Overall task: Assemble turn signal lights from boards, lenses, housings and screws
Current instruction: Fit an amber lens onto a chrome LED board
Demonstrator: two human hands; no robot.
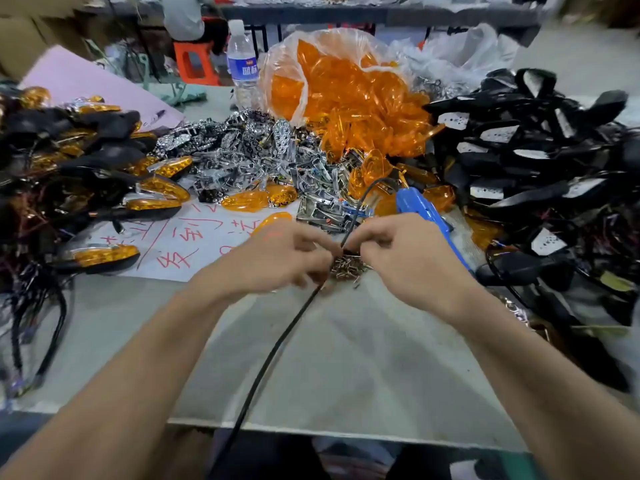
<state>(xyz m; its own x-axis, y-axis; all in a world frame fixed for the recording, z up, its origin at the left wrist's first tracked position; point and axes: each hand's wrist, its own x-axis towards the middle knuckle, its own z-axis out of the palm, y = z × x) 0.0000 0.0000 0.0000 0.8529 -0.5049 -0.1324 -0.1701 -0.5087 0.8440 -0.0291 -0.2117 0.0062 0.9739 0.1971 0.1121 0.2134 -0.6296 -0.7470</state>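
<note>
Centre of frame: left hand (277, 258) and right hand (398, 258), fingertips together, fingers curled over a small heap of screws (349, 267) on the grey table (346, 358). Whether either hand pinches anything cannot be told; blurred.
Black cable (270, 355): runs from lower centre up between the hands.
Blue power screwdriver (420, 207): just beyond the right hand.
Orange lenses (346, 95): in a clear bag, upper centre.
Chrome boards (249, 150): piled left of the bag.
Black housings (519, 150): heap, right.
Assembled lights (69, 161): heap, left.
</note>
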